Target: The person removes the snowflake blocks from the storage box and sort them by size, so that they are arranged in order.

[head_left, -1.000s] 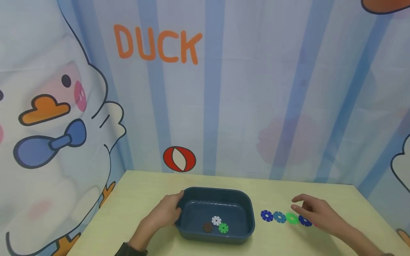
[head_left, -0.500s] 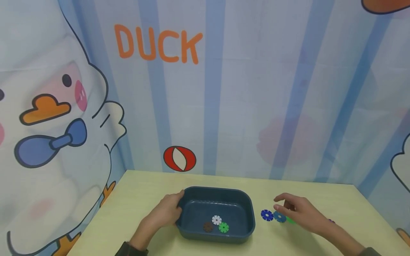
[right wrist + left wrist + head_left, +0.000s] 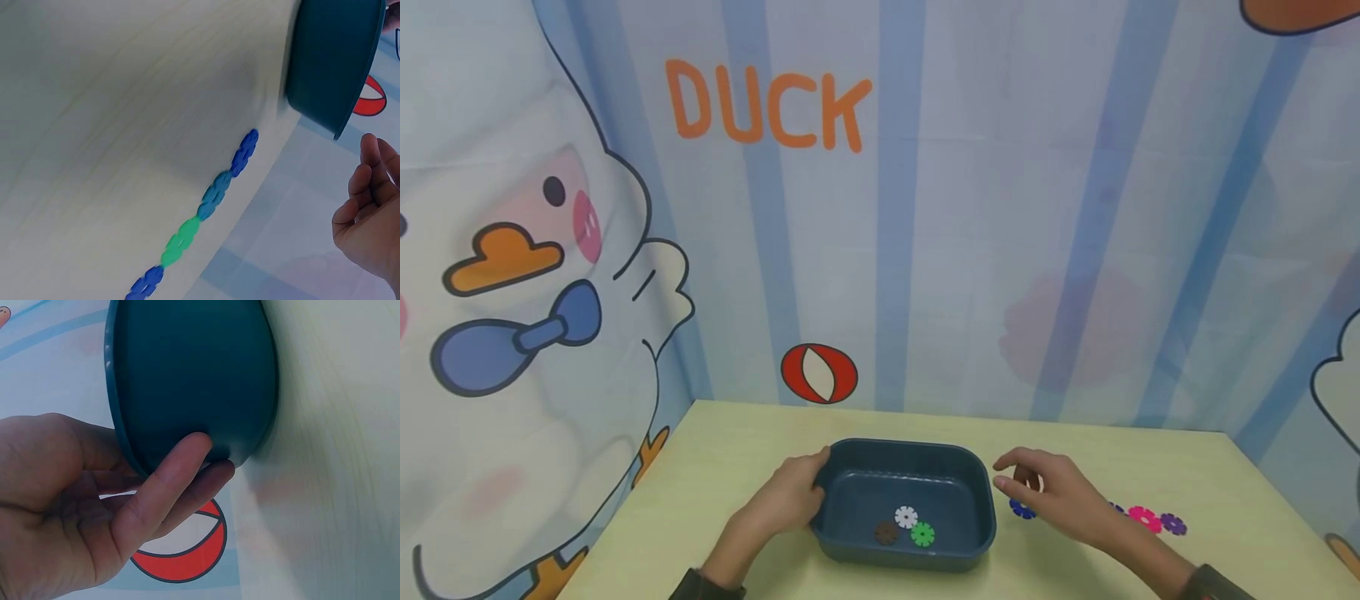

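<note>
A dark blue-green plastic basin point(image 3: 910, 561) sits on the table, its left rim gripped by my left hand point(image 3: 786, 497), thumb on top and fingers against the outside wall. Inside the basin lie a white notched disc point(image 3: 906, 517), a brown disc point(image 3: 887, 533) and a green disc point(image 3: 922, 534). My right hand point(image 3: 1051, 492) hovers just right of the basin, fingers loosely bent and holding nothing. Beneath it runs a row of flat notched discs, partly hidden in the head view; the right wrist view shows a dark blue disc point(image 3: 244, 152), a teal disc point(image 3: 214, 195) and a bright green disc point(image 3: 180, 242).
Farther right in the row are a pink disc point(image 3: 1145, 519) and a purple disc point(image 3: 1173, 523). The pale yellow table point(image 3: 760, 425) ends at a printed cloth backdrop point(image 3: 970, 208) with a duck and stripes.
My right hand has moved left above the disc row, toward the basin, uncovering the pink and purple discs. The left hand and basin have stayed in place.
</note>
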A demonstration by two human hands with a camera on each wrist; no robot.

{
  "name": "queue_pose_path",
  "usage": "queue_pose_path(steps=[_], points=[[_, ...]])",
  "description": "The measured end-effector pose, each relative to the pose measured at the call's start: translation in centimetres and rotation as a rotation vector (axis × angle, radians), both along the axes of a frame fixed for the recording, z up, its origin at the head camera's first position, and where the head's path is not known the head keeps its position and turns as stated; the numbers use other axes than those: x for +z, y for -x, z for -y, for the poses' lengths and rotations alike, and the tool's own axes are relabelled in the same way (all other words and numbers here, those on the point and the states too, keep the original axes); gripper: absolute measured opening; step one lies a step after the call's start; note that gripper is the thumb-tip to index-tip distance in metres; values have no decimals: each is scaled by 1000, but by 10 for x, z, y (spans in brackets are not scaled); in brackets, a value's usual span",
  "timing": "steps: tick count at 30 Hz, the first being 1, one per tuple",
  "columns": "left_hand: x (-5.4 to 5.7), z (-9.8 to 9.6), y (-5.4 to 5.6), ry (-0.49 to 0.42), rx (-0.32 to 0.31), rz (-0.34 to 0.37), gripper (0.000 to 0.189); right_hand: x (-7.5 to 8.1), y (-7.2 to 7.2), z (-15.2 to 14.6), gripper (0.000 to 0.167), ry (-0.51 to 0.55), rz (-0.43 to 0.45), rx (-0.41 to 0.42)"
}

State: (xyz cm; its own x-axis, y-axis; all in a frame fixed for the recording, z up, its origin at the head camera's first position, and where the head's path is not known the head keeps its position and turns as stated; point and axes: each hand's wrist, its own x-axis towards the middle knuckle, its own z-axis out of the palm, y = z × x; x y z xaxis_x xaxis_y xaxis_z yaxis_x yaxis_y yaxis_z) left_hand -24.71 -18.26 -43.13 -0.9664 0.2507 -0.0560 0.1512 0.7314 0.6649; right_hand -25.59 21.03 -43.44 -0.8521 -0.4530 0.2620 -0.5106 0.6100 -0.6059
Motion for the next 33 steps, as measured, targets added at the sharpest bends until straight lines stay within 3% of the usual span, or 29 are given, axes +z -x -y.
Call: queue_pose_path(steps=[13,27,33], points=[[-2,0,1,-14,1,0,64,-10,10,45,34,-14,23,160],[-1,-1,-1,-21,-4,3,63,-10,14,76,41,-81,69,239],[1,-1,-2,-22,-3,-4,63,-15,16,85,38,-193,57,244]])
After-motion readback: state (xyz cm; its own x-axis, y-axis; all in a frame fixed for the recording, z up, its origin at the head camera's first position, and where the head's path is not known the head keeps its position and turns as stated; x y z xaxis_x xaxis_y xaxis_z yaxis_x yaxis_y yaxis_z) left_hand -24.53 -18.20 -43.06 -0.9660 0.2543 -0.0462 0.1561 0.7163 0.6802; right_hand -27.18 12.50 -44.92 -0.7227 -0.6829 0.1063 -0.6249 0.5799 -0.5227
